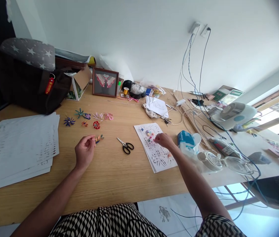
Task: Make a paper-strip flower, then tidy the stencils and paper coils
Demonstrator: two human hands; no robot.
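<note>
Red and small, a tag hangs on the dark bag in the head view, its pale lettering too tiny to read. White sheets at the left bear rows of faint strokes and marks, and a creased paper near the wall has outlined characters that cannot be made out. Print on the blue-and-white pack is likewise illegible.

The left edge of the picture cuts off the white sheets. The right forearm covers one edge of the patterned sheet, and the right hand partly hides the small coloured pieces lying on it. Its fingers are bent and lowered there; whether that grip has hold of anything I cannot tell.

The left hand has its grip closed, thumb against fingers, on a small orange, blue and green ornament. The ornament pokes out to the right of the fingertips, just above the table, its near end hidden by them. Black-handled scissors lie between the hands, touching neither. Beyond the left hand rest finished-looking flower shapes, among them a red flower and a dark blue one.
</note>
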